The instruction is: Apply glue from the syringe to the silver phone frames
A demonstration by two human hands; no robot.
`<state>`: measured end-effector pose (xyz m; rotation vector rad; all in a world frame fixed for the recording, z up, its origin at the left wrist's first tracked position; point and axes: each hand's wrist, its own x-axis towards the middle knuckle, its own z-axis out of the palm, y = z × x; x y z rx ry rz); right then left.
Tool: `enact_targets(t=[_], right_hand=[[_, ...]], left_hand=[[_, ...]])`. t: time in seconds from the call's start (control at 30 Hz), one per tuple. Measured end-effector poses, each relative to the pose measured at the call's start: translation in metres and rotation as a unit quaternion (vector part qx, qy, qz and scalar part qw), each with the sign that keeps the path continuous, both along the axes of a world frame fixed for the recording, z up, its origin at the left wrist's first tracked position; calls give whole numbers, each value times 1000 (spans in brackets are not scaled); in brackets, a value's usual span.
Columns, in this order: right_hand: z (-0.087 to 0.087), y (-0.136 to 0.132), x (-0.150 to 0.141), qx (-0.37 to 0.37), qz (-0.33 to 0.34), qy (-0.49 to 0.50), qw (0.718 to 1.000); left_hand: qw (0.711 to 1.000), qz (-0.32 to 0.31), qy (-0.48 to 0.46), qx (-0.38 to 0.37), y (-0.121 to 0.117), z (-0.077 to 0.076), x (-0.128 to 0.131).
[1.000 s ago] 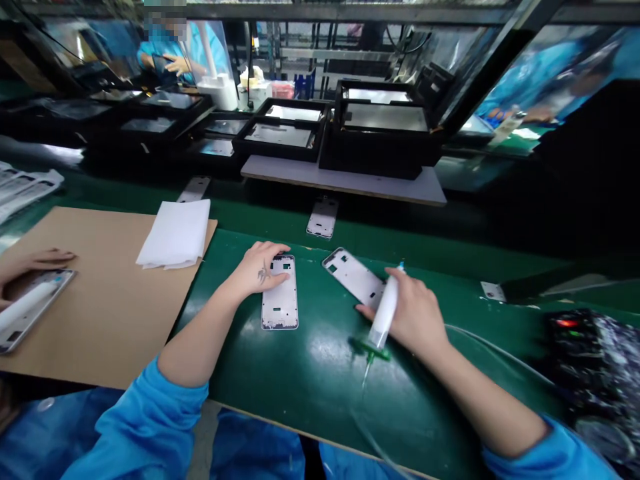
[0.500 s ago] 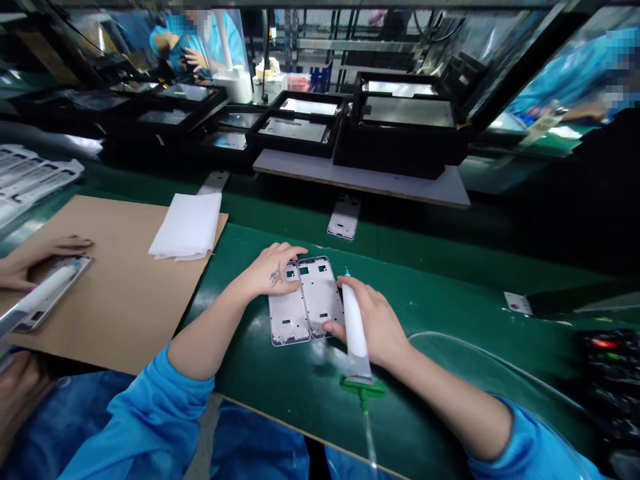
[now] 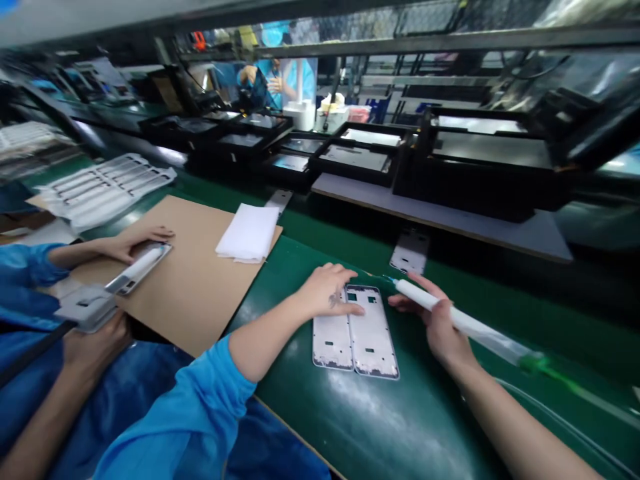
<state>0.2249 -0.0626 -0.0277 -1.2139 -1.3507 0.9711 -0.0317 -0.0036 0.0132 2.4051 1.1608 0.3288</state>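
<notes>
Two pale phone mid-frames lie side by side on the green bench: the left frame [image 3: 333,340] and the right frame [image 3: 375,330]. My left hand [image 3: 325,291] rests across their upper part, thumb and fingers stretched out, covering the top of the left one. To the right, my right hand [image 3: 445,337] is closed around a white dispensing syringe [image 3: 463,320]. Its thin blue-tipped needle points left, just beyond the right frame's top corner and apart from it. A green cap [image 3: 533,363] joins the syringe's rear end to a clear hose.
At left, a co-worker's hands [image 3: 123,247] hold a glue gun over a frame on brown cardboard [image 3: 195,267]. White sheets [image 3: 247,233] lie at its corner. Another frame [image 3: 410,250] lies beyond my hands, below a shelf board [image 3: 440,213] carrying black trays. White slotted trays [image 3: 107,187] stand far left.
My right hand has lifted off the right frame and swung the syringe from upright to slanting, needle pointing left. My left hand stays on the frames. The view has turned left.
</notes>
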Motion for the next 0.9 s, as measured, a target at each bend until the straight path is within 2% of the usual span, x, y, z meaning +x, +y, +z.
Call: enact_targets(t=[0.07, 0.17, 0.27, 0.43, 0.57, 0.7, 0.77, 0.83, 0.9], right_hand=[[-1, 9, -4, -52, -4, 45, 998], [0, 16, -8, -101, -48, 67, 991], [3, 16, -9, -95, -60, 64, 992], [9, 5, -13, -109, -15, 33, 993], [8, -2, -16, -94, -37, -42, 994], [4, -1, -13, -78, -31, -140, 987], [3, -2, -12, -63, -40, -152, 986], [2, -5, -9, -86, -36, -126, 988], [0, -9, -4, -140, -13, -110, 984]], left_hand=[[1000, 9, 14, 8, -2, -4, 3], [1000, -7, 26, -1, -1, -5, 1], [999, -31, 18, -8, 0, -3, -3], [998, -66, 21, -10, -2, -1, -2], [996, -94, 12, -2, -4, -5, 0], [995, -98, 3, 1, -4, -11, 0], [995, -98, 6, 0, -4, -13, 0], [995, -99, 10, 4, -4, -14, 0], [994, -104, 16, 6, -4, -15, 0]])
